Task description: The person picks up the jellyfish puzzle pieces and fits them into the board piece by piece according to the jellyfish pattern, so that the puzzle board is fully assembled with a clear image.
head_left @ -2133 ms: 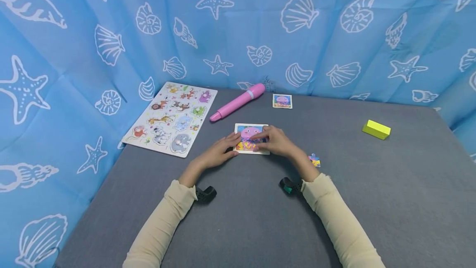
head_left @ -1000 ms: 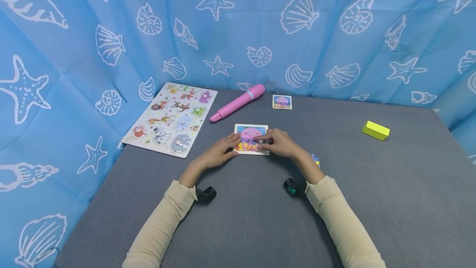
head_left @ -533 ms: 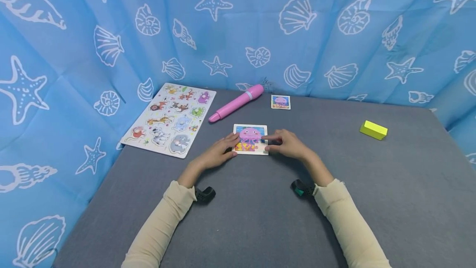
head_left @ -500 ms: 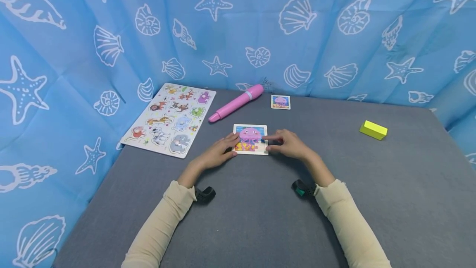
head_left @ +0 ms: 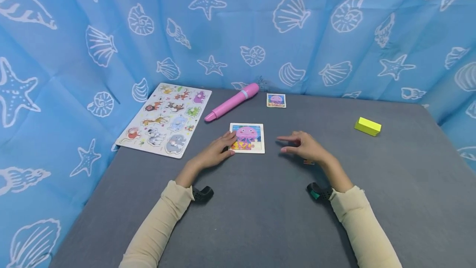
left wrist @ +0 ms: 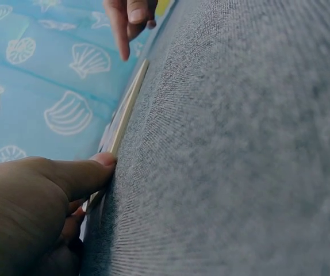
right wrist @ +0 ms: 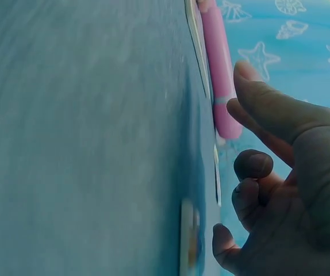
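Observation:
A small jigsaw puzzle (head_left: 246,131) in a pale wooden frame lies flat on the grey table, showing a pink jellyfish. Bare wood shows at its lower right. My left hand (head_left: 213,152) rests at its left edge, fingertips stretched over the picture and thumb by the near corner. The left wrist view shows the thumb (left wrist: 90,172) against the frame's side. To the right of the puzzle, my right hand (head_left: 306,146) hovers with index finger and thumb apart and nothing between them. A loose puzzle piece (head_left: 308,162) lies under that wrist, partly hidden.
An animal peg puzzle board (head_left: 163,121) lies at the left. Behind the jigsaw are a pink microphone-shaped toy (head_left: 232,102) and a small jellyfish picture card (head_left: 276,100). A yellow block (head_left: 367,126) sits at the right. A blue patterned curtain (head_left: 238,24) borders the table.
My right hand has drawn back to the right, off the puzzle, uncovering its bare lower-right part. The loose piece shows again beside the wrist. My left hand stays at the frame.

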A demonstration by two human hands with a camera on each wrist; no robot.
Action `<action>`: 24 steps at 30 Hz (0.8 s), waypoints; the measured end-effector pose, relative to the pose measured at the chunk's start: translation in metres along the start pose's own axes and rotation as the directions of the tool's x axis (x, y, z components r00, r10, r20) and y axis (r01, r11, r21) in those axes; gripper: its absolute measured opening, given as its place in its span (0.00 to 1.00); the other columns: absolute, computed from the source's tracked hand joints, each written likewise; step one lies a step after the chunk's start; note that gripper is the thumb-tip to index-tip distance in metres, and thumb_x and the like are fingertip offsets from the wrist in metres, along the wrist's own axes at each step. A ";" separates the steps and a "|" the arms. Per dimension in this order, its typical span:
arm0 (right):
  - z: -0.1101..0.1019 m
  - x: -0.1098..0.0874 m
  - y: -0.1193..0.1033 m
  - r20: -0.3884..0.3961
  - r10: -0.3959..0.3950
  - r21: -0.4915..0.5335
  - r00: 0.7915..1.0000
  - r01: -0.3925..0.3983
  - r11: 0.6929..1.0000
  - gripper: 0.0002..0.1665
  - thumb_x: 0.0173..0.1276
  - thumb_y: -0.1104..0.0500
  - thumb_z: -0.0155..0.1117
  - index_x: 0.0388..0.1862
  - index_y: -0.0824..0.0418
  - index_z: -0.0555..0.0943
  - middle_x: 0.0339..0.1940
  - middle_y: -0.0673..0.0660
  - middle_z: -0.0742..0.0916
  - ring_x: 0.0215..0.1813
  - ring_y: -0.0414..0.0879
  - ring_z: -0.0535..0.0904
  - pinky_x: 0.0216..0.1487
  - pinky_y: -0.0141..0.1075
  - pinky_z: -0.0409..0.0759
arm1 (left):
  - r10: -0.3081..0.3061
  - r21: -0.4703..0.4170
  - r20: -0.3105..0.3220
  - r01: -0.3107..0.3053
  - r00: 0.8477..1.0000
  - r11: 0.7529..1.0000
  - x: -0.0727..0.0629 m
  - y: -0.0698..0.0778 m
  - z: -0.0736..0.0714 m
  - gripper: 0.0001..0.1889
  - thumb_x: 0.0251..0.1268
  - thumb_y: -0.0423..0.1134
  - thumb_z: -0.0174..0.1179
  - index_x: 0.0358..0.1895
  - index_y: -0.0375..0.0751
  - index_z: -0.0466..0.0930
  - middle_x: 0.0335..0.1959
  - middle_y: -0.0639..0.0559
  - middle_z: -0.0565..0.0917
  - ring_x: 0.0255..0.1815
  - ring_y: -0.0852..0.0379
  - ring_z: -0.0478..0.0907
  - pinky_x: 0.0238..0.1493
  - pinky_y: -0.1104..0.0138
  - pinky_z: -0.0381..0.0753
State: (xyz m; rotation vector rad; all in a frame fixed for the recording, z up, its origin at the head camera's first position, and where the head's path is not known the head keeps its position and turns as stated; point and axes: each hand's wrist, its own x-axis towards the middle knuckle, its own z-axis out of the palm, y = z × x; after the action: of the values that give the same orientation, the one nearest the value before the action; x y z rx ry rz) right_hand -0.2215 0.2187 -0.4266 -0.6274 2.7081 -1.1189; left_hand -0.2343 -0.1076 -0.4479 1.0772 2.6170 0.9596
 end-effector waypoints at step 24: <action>-0.037 -0.058 0.037 0.049 0.121 -0.117 0.991 -0.114 0.987 0.32 0.50 0.52 0.73 0.55 0.61 0.79 0.24 0.51 0.69 0.28 0.39 0.59 0.29 0.30 0.56 | 0.021 -0.027 0.005 -0.020 1.000 0.999 0.003 0.003 0.001 0.28 0.66 0.36 0.53 0.66 0.28 0.58 0.72 0.37 0.53 0.74 0.39 0.44 0.71 0.46 0.47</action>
State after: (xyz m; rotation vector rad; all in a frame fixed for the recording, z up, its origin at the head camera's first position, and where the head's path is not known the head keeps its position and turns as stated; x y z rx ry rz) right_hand -0.1917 0.2910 -0.4273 -0.4988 2.7360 -0.9105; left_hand -0.2341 -0.1039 -0.4463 1.1006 2.5858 0.9925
